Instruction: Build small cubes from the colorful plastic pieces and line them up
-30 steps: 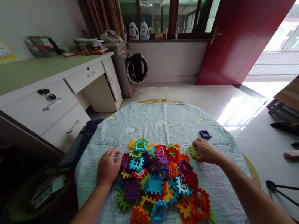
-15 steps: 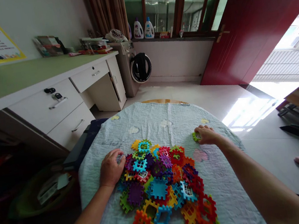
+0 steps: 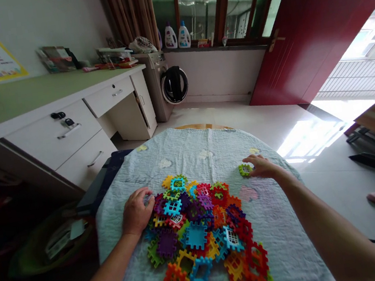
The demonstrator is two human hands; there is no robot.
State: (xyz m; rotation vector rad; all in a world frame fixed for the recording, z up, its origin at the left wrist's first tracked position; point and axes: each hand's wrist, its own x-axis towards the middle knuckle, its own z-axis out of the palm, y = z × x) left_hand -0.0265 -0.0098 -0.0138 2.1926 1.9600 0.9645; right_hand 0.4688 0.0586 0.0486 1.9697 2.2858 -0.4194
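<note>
On the far right of the cloth lies a lime-green square building piece (image 3: 245, 170) with a white grid. Beside it is my right hand (image 3: 263, 166), thumb and fingers apart, its fingertips close to the piece's right edge. My left hand (image 3: 137, 212) rests at the left edge of a heap of toothed plastic building pieces (image 3: 196, 235), with a gap between its thumb and curled fingers. The heap mixes purple, blue, red, orange, yellow and green squares, many with window-like openings. Some pieces overlap and hide others.
A pale blue cloth (image 3: 189, 152) covers the rounded table. Behind it stand a desk (image 3: 41, 95) with drawers and a washing machine (image 3: 159, 85) with its door ajar. Detergent bottles (image 3: 184, 36) stand on the sill. A red door (image 3: 302, 32) is at right.
My right hand's fingers have come off the lime-green piece, which now lies on the cloth in plainer view. My left hand stays beside the heap. The whole view has shifted slightly.
</note>
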